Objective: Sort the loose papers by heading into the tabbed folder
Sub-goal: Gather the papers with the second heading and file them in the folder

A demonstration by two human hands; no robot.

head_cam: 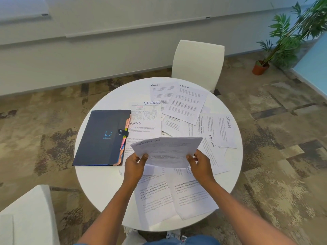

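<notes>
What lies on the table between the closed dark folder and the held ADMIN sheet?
In the head view, part of a SPORTS sheet lies between the folder and the held ADMIN sheet.

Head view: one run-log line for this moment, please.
held: ADMIN sheet | left hand grip: sheet | right hand grip: sheet | folder: closed, on table | stage: unfiled

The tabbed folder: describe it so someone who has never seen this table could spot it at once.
On the round white table, look to the left side, away from the scattered papers. The folder lies flat and closed there; it is the only dark thing on the table, with a small blue smiley on its cover and coloured tabs along its right edge.
</notes>
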